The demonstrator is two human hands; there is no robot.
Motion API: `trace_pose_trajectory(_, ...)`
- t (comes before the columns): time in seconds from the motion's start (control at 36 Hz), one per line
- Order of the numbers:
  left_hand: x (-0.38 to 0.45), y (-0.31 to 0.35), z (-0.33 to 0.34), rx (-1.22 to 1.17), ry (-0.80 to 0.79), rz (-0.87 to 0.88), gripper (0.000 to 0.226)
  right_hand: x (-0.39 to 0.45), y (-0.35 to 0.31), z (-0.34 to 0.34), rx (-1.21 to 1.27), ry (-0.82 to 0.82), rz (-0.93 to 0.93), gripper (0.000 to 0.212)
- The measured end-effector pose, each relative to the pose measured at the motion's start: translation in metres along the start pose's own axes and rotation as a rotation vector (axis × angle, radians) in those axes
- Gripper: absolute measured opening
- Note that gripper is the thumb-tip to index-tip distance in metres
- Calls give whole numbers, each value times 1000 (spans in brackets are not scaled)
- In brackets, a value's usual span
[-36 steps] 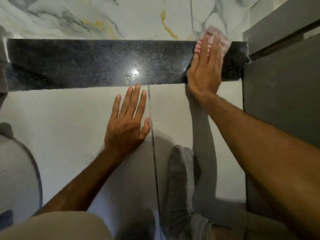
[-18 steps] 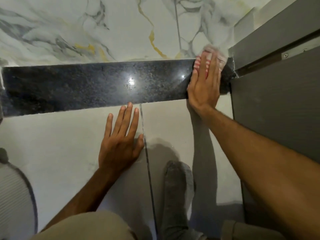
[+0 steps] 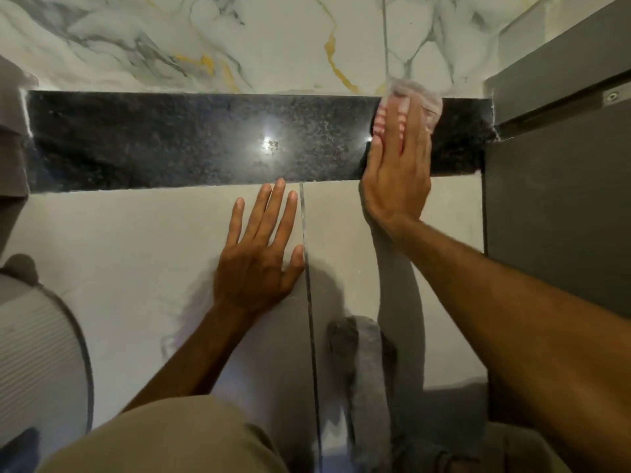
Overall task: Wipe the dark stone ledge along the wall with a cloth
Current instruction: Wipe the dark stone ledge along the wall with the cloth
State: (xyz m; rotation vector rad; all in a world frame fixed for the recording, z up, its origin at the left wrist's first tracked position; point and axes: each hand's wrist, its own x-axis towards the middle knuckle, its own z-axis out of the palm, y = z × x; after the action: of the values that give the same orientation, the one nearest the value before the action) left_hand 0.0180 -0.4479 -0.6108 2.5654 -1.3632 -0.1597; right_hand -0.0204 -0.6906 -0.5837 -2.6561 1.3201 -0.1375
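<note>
The dark speckled stone ledge (image 3: 191, 141) runs left to right below the marble wall, glossy with a light reflection near its middle. My right hand (image 3: 397, 175) lies flat on the ledge's right part, pressing a pink-and-white striped cloth (image 3: 415, 97) against the stone; the cloth pokes out past my fingertips and is blurred. My left hand (image 3: 261, 257) rests flat with fingers spread on the pale tiled face below the ledge, fingertips just short of the ledge's front edge, holding nothing.
A white marble wall (image 3: 273, 42) with grey and gold veins rises behind the ledge. A dark grey cabinet (image 3: 560, 206) closes off the right end. A ribbed white round object (image 3: 34, 353) sits at the lower left. My grey-socked foot (image 3: 365, 377) stands below.
My right hand and the cloth have slid left along the ledge, away from the cabinet corner. The left hand stays planted on the tile. The camera view has shifted.
</note>
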Motion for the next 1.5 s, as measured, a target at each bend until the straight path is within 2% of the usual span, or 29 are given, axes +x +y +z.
trace_pose_trajectory(0.06, -1, 0, -2, -2, -8, 8, 75, -32, 13, -6, 21, -44, -175, 65)
trace_pose_trajectory(0.11, -1, 0, -6, -18, -13, 14, 75, -71, 36, -20, 18, -118, -220, 68)
trace_pose_trajectory(0.22, -1, 0, -10, -11, 2, 19, 74, -98, 58, -37, -55, -141, 39, 68)
trace_pose_trajectory(0.31, -2, 2, -10, -17, 10, 6, 74, -65, 32, -30, -117, -62, 203, 63)
trace_pose_trajectory(0.36, -2, 2, -9, -33, 5, -1, 76, -35, 5, -22, -110, -44, 244, 62)
trace_pose_trajectory(0.42, -2, 2, -7, -36, 3, 0, 77, -17, -23, -12, -29, -76, 172, 65)
trace_pose_trajectory(0.47, -1, 1, -5, -30, 3, 0, 77, -23, -42, -7, 53, -125, -22, 69)
trace_pose_trajectory(0.53, -2, 1, -5, -43, 3, 0, 77, -52, -43, -7, 87, -143, -200, 70)
trace_pose_trajectory(0.58, -4, 3, -6, -35, 9, -8, 75, -88, -27, -11, 65, -140, -242, 69)
trace_pose_trajectory(0.67, -11, 1, -4, -23, -1, -79, 76, -120, -2, -12, 9, -121, -154, 69)
trace_pose_trajectory(0.72, -15, 1, -2, -27, -8, -104, 78, -114, 1, -8, -49, -83, -25, 68)
trace_pose_trajectory(0.81, -27, -1, -1, -30, 25, -130, 79, -88, -30, 1, -88, 2, 159, 65)
trace_pose_trajectory(0.86, -31, -7, -4, -2, 57, -155, 78, -68, -66, 5, -93, 15, 189, 64)
trace_pose_trajectory(0.92, -36, -12, -8, 24, 82, -150, 75, -59, -96, 10, -32, 0, 70, 66)
trace_pose_trajectory(0.97, -43, -13, -7, 29, 93, -156, 73, -70, -108, 15, 11, -40, -186, 65)
trace_pose_trajectory(1.03, -55, -16, -11, 35, 84, -182, 71, -96, -99, 17, 30, -86, -420, 63)
trace_pose_trajectory(1.08, -64, -25, -19, 54, 89, -215, 69, -120, -78, 12, 18, -113, -509, 62)
trace_pose_trajectory(1.14, -74, -36, -25, 71, 97, -255, 69, -132, -62, 8, -5, -114, -482, 63)
trace_pose_trajectory(1.19, -83, -43, -27, 99, 108, -314, 69, -128, -67, 6, -6, -66, -369, 63)
trace_pose_trajectory(1.31, -91, -48, -21, 83, 153, -413, 67, -91, -131, 16, -29, 45, -26, 63)
trace_pose_trajectory(1.36, -89, -49, -18, 77, 162, -428, 67, -76, -167, 25, -52, 49, 2, 65)
trace_pose_trajectory(1.42, -89, -49, -16, 91, 164, -440, 67, -76, -193, 29, 13, -35, -138, 66)
trace_pose_trajectory(1.5, -92, -48, -15, 114, 182, -488, 66, -87, -193, 25, 47, -215, -628, 65)
